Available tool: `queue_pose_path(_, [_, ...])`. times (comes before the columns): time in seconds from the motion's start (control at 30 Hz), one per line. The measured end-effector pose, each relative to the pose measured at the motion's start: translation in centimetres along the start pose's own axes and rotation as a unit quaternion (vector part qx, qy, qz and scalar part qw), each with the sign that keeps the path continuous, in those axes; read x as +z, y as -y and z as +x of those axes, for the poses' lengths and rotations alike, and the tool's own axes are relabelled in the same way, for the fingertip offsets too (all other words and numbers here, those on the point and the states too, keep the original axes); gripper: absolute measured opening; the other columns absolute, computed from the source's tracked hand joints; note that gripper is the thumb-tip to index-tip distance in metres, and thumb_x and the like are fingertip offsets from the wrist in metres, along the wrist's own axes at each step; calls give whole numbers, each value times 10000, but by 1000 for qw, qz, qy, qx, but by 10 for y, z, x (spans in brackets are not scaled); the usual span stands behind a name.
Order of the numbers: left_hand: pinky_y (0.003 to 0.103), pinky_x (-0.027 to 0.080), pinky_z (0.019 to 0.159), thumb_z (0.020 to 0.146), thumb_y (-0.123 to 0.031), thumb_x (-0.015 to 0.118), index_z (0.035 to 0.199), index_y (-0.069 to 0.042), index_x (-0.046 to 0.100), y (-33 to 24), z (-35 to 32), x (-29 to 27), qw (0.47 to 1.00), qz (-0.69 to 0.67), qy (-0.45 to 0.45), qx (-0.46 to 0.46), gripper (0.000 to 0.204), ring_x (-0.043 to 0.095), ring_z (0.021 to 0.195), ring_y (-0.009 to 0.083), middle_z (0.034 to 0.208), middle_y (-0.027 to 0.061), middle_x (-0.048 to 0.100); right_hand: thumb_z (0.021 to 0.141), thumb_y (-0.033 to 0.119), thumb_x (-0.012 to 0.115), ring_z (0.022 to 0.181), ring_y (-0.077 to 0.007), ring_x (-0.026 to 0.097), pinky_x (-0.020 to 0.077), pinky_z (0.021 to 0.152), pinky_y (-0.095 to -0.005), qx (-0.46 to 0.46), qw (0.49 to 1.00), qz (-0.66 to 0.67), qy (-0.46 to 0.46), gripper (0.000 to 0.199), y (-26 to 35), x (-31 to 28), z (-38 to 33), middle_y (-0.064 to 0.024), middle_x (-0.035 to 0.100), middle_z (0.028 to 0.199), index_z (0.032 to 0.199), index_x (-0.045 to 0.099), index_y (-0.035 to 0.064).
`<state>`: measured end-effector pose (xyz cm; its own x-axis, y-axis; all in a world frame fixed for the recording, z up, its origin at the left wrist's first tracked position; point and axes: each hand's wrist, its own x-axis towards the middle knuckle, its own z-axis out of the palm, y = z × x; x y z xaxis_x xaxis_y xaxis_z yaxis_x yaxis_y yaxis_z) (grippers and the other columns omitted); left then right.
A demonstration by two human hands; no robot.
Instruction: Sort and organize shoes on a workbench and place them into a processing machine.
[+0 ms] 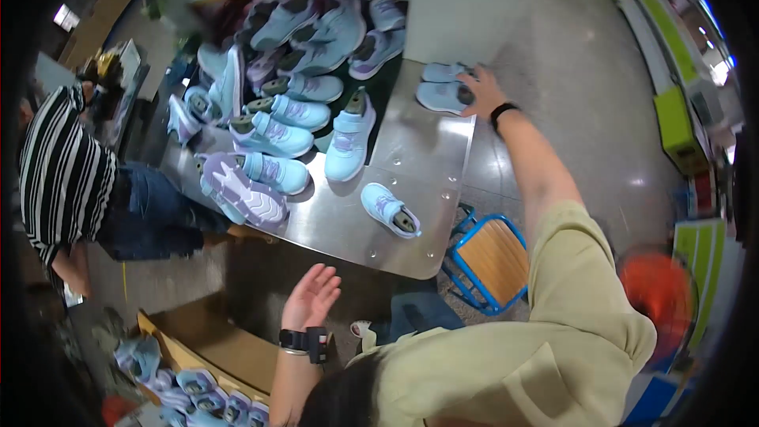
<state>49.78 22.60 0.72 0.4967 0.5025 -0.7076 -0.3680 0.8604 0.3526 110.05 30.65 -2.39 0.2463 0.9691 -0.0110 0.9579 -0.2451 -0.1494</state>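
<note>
My right hand (483, 93) reaches over the far right corner of the metal table (411, 249), fingers spread at the heels of two light-blue shoes (439, 97) lying side by side. It touches them or nearly does; I see no closed grip. My left hand (314, 296) hovers in front of the table's near edge, palm up, fingers stretched and holding nothing. Closest to it on the tabletop are a small light-blue shoe (390, 209) with lilac straps and a shoe on its side with its lilac sole (245, 194) showing. A larger light-blue shoe (350, 139) stands mid-table.
Many light-blue and lilac shoes (273, 136) crowd the table's left and back. A blue-framed stool (494, 261) stands at the right. Below left, a cardboard box (213, 348) adjoins more shoes (198, 395). A person in a striped shirt (67, 166) stands left.
</note>
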Motion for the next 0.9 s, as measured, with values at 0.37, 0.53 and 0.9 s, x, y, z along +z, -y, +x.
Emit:
queue_pose_path(0.37, [362,549,853,1005,-215,497,1305,-57,517,30,-24,-9,983,-30,-181,-4,340,655,1029,250,1203,133,637,579,524,862,1241,-441,431,401,1047,-440,26,991,129,7,850,-21,38,16,-250,406,1305,1309,580,189])
queue_pose_path(0.53, [466,330,1086,904,-496,619,1499,-148,297,46,-40,23,972,182,-50,142,761,398,1355,301,1475,152,419,614,406,900,1185,-310,483,397,1030,-382,22,916,393,74,855,132,-23,-105,-175,435,1278,1306,538,57])
queue_pose_path(0.9, [465,457,1033,738,-268,744,1378,20,420,80,-130,-62,912,-262,197,246,773,584,1170,313,1279,182,584,838,168,716,1283,-269,454,379,1051,-372,-125,870,460,122,714,322,-33,-206,-160,418,1454,1456,380,45])
